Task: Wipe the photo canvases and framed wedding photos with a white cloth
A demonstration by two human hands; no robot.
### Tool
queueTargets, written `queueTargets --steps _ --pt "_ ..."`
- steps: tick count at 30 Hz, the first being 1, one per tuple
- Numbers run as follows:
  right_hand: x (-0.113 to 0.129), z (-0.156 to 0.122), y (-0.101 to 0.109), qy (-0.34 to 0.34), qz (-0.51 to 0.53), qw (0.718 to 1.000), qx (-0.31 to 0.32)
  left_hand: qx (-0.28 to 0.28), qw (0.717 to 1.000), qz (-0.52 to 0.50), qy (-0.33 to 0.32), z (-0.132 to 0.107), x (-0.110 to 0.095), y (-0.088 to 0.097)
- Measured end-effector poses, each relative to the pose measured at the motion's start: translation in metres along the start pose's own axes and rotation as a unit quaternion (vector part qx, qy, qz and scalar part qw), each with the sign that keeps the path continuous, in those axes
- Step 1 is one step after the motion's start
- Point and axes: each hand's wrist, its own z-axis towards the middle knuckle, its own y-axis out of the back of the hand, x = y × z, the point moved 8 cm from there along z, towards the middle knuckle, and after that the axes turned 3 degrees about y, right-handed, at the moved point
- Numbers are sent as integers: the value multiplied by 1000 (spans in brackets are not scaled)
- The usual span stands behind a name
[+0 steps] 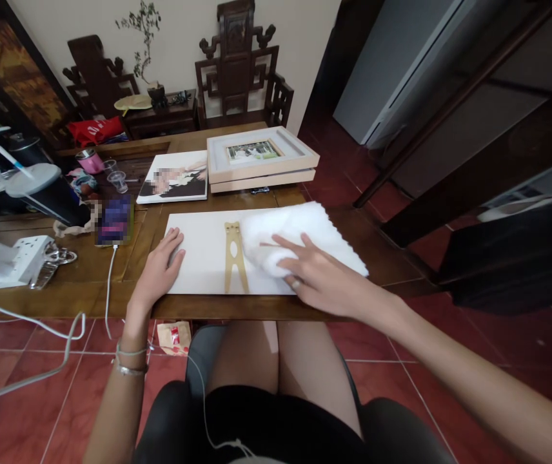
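A pale flat panel (pixel 198 251) lies along the front edge of the wooden table. On it shows a gold-coloured, two-legged stand (pixel 231 254) with small screws at its top. My left hand (pixel 162 264) rests on the panel's left edge, its fingers stretched out. A white cloth (pixel 324 235) with a scalloped edge covers the right part of the panel. My right hand (pixel 307 270) holds a bunched part of this cloth against the panel, just right of the stand. A ring is on one of its fingers.
Behind the panel are a photo print (pixel 179 177) and stacked light-wood picture frames (pixel 264 154). To the left stand a black lidded cup (pixel 44 193), a phone (pixel 114 219) on a charging cable, and a white power strip (pixel 24 258). Cables hang over the front edge.
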Motion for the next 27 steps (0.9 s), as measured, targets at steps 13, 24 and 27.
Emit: queueTargets --steps 13,24,27 --pt "23 45 -32 -14 -7 999 -35 -10 1000 3 7 0 -1 2" --pt "57 23 -29 46 16 999 23 -3 1000 -2 6 0 2 -1" --pt "27 66 -24 -7 -17 999 32 -8 1000 -4 2 0 4 -1"
